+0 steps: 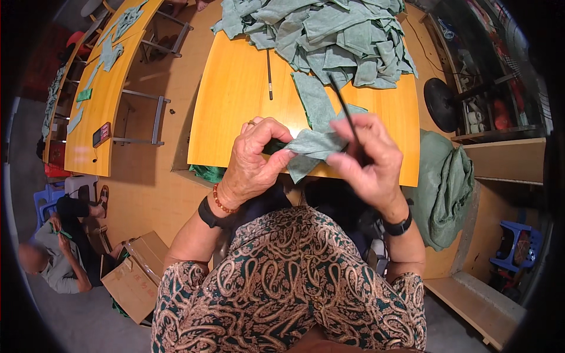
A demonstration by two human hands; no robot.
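My left hand (259,156) pinches one end of a grey-green fabric piece (318,144) between thumb and fingers, over the table's near edge. Close beside it, my right hand (371,159) grips a thin black rod (344,103), which slants up toward the far side. That hand is slightly blurred, and whether its fingers also touch the fabric piece I cannot tell. Just beyond both hands, a grey-green fabric strip (315,100) lies on the table. A second black rod (269,73) rests on the tabletop to its left.
A large heap of grey-green fabric pieces (347,41) covers the far part of the yellow table (229,94). Green cloth (441,188) hangs on the right. At left stand another long table (97,132), a cardboard box (138,273) and a seated person (65,259) handling something green.
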